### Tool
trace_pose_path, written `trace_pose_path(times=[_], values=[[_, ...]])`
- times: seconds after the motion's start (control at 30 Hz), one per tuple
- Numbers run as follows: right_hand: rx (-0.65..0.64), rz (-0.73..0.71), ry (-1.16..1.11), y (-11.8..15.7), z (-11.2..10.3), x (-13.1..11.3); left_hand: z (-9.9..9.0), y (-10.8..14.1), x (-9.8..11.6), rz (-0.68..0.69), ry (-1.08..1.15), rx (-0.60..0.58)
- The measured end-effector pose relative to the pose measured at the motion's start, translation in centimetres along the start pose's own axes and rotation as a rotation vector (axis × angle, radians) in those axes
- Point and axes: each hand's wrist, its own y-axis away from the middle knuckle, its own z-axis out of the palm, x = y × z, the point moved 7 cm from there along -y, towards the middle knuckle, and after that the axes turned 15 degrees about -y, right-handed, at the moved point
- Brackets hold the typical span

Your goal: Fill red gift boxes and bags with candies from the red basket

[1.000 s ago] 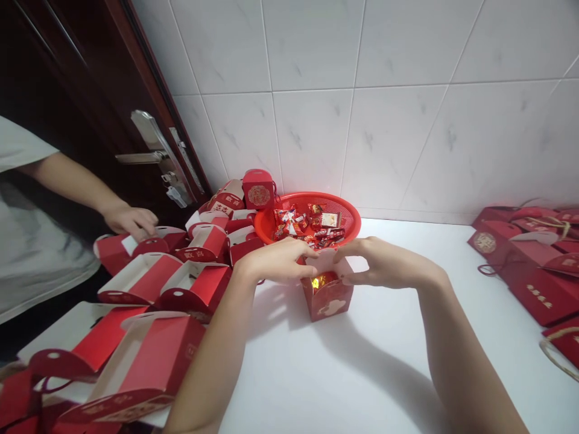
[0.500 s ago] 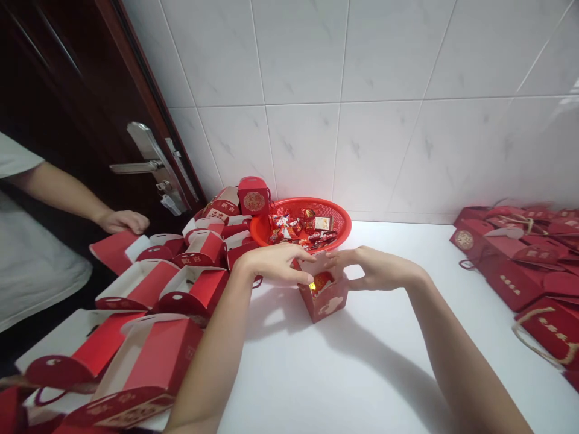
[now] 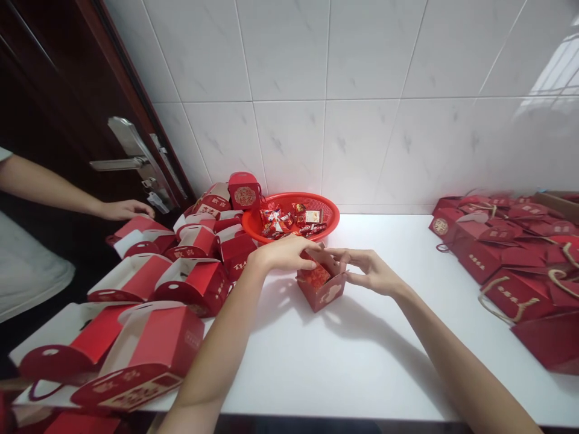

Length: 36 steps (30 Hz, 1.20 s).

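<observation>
Red box [image 3: 313, 296] touches left hand [image 3: 287, 253] and right hand [image 3: 373, 272], near "歡喜" cartons [image 3: 195, 239].

White table [image 3: 362, 367] — open red boxes [image 3: 181, 280], red basket [image 3: 332, 232], small box [image 3: 320, 295], closed red boxes [image 3: 493, 256]

Approx. counts: 1 desk [image 3: 353, 361], 1 basket [image 3: 333, 224], 1 sm. box [image 3: 326, 293] betw. L grip [image 3: 287, 253] & R grip [image 3: 373, 272] (2 total), 1 other person's hand [image 3: 124, 210], 1 door handle [image 3: 117, 164]. L-side boxes [image 3: 165, 337]: min. 8. R-side boxes [image 3: 486, 259]: min. 4, overlapping. Candies [image 3: 277, 226]: several, exact no. unclear.
</observation>
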Motion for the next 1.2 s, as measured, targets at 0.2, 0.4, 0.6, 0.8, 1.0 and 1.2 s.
trace_pose_path(times=[0.2,0.4,0.6,0.8,1.0,1.2], values=[[0.095,-0.040,0.008,0.9,0.0,0.3,0.1,-0.1,-0.4,-0.055,0.036,0.022],[0.124,-0.047,-0.020,1.5,-0.1,0.4,0.1,-0.3,-1.2,-0.028,0.102,-0.001],[0.132,-0.063,0.026,1.4,0.3,0.7,0.1,-0.8,-1.2,-0.083,-0.016,0.042],[0.407,-0.116,0.111,1.3,-1.2,2.0,1.2,-2.4,0.5,-0.010,-0.005,0.133],[0.600,-0.071,0.153,1.5,-2.6,3.7,1.2,-2.7,0.8,0.011,0.059,0.180],[0.636,-0.024,0.045,1.5,-3.3,5.0,3.5,-3.0,3.2,0.066,0.014,-0.021]])
